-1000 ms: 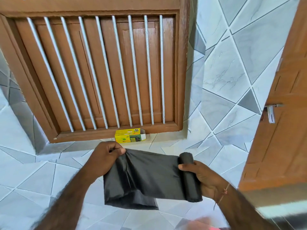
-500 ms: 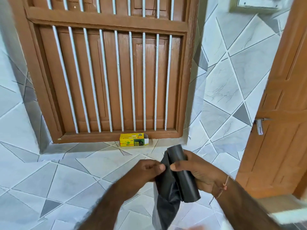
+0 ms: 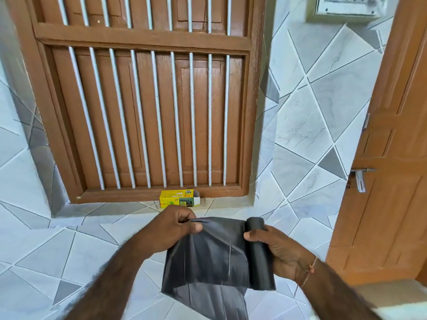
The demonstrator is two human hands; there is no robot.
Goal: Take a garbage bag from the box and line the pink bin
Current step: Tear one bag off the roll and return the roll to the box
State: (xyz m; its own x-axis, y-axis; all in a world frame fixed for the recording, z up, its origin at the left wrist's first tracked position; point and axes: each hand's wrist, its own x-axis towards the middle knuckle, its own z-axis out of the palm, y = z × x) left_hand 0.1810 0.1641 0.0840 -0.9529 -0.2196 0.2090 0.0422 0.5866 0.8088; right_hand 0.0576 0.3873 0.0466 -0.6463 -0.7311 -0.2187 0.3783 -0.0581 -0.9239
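Observation:
A roll of dark grey garbage bags (image 3: 260, 252) stands upright in my right hand (image 3: 277, 248), thumb across its front. One bag (image 3: 208, 257) is unrolled from it to the left and hangs down, still joined to the roll. My left hand (image 3: 178, 225) pinches the top left corner of that bag. The yellow garbage bag box (image 3: 179, 199) lies on the tiled ledge below the wooden window, beyond my hands, with its right end flap open. The pink bin is not in view.
A brown wooden window with white bars (image 3: 147, 107) fills the wall ahead. An orange wooden door (image 3: 388, 181) with a metal handle (image 3: 360, 179) stands open at the right. A switch panel (image 3: 346, 5) is at the top right. Grey-white tiles cover wall and ledge.
My hands, close together half a second ago with the bag bunched, have pulled apart; the bag is now stretched flat between them. The view has tilted slightly upward.

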